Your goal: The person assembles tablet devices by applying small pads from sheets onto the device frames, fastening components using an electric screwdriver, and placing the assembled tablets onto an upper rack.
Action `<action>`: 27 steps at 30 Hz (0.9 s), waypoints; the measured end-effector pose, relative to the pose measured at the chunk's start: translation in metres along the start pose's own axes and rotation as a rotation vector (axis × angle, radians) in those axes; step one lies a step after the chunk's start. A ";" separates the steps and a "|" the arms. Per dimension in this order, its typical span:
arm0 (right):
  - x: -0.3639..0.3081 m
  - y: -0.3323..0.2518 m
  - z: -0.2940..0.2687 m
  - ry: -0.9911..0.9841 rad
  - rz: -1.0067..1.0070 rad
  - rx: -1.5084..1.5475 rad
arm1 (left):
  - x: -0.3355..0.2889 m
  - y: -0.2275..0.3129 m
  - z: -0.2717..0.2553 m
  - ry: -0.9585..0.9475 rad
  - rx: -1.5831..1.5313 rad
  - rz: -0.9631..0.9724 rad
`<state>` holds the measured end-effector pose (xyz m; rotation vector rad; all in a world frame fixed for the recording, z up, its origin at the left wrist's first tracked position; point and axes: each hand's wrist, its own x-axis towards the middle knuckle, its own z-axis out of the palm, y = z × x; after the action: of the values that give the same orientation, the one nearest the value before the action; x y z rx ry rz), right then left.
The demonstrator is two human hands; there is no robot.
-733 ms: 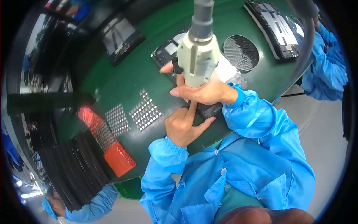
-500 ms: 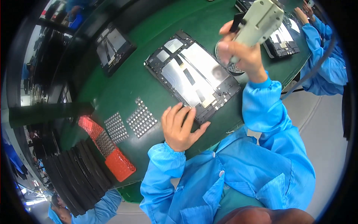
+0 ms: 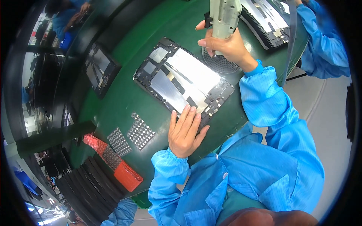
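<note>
My right hand grips a pale grey-green electric screwdriver, held upright. Its lower end points down at a round perforated screw tray, though whether it touches cannot be seen. Left of the tray lies an opened tablet housing, a black frame with silver plates inside. My left hand rests with its fingers stretched out on the near edge of that housing, holding nothing. Part of the housing is hidden beneath the fingers.
Two sheets of small parts lie left, beside red bubble wrap and a row of black housings. Another tablet housing stands far left; more are stacked far right. A co-worker's blue sleeve shows at right.
My right hand has swung the electric screwdriver left, bringing it upright over the round tray. My left hand has stayed at the housing's edge, its fingers a little farther over it. The view has shifted slightly.
</note>
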<state>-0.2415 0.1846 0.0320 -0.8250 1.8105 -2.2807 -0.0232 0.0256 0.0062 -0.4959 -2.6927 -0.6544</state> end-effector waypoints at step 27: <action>-0.043 -0.027 0.123 -0.414 0.125 0.152 | 0.000 -0.001 0.007 0.177 -0.131 0.207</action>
<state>-0.1404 0.1034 0.0592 -1.0317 1.4464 -1.9605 -0.0248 0.0278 0.0001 -0.7044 -2.4041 -0.7787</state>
